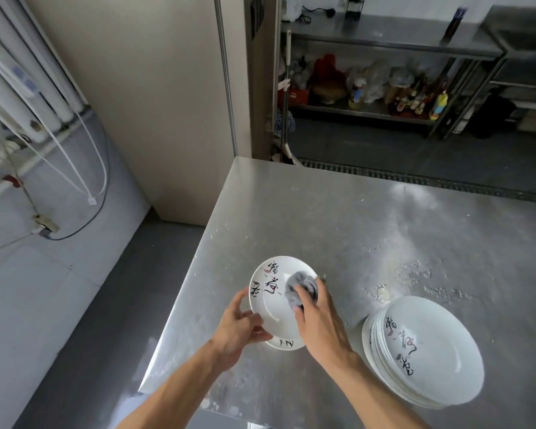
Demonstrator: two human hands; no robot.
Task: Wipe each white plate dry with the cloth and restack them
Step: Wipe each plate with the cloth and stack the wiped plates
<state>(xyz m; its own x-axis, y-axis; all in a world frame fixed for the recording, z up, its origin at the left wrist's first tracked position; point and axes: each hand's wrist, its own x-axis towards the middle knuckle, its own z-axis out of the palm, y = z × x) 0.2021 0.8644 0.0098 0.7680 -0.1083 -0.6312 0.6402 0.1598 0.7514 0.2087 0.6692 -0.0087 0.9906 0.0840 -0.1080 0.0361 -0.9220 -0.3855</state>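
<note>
Head view: left hand (239, 328) fingers grip the rim of a tilted plate (270, 297) near the desk (353, 227) edge. Right hand (319, 320) fingers bunch the cloth (302, 287) against it. Risk: the wet rim slips under wiping pressure, and the plate strikes the second plate (287, 344) beneath or goes over the edge. The stack (424, 351) sits apart, to the right.

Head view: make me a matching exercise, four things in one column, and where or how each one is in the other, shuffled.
1 cloth
2 left hand
3 stack
4 right hand

A grips the plate's rim
B sits on the table
C grey, pressed into the plate
D holds the cloth

Pairs: 1-C, 2-A, 3-B, 4-D
</note>
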